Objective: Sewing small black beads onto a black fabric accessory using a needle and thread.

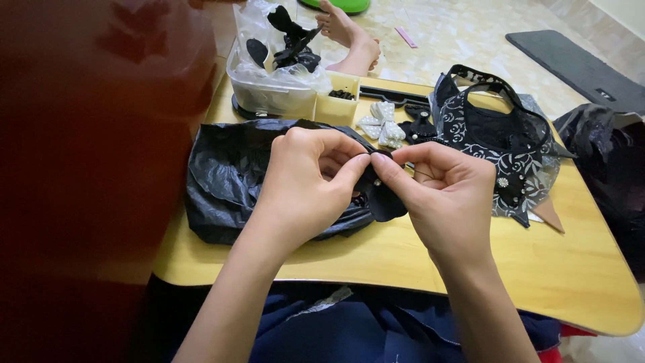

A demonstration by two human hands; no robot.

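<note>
Left grip: my left hand [306, 178] is pinching its thumb and forefinger together on the upper edge of the small black fabric piece [381, 196], pinning it so it is not slipping.
Right grip: my right hand [449, 190] is clamping its thumb and forefinger on the same piece from the other side; the 2 pinches are almost touching, keeping the cloth taut between them.
Fabric piece: it is hanging just above the tabletop [537, 269], near its front edge, raised where I am seeing it well; something tiny and pale is showing at the pinch, too small to tell.
Under my left hand: a crumpled black plastic bag [225, 178] is lying spread open.
Beside my right hand: a black lace collar piece [487, 138] is resting flat.
Farther back: a white bow [381, 124], a small tray of dark beads [340, 96] and a clear bag of black trims [275, 60] are sitting within reach.
</note>
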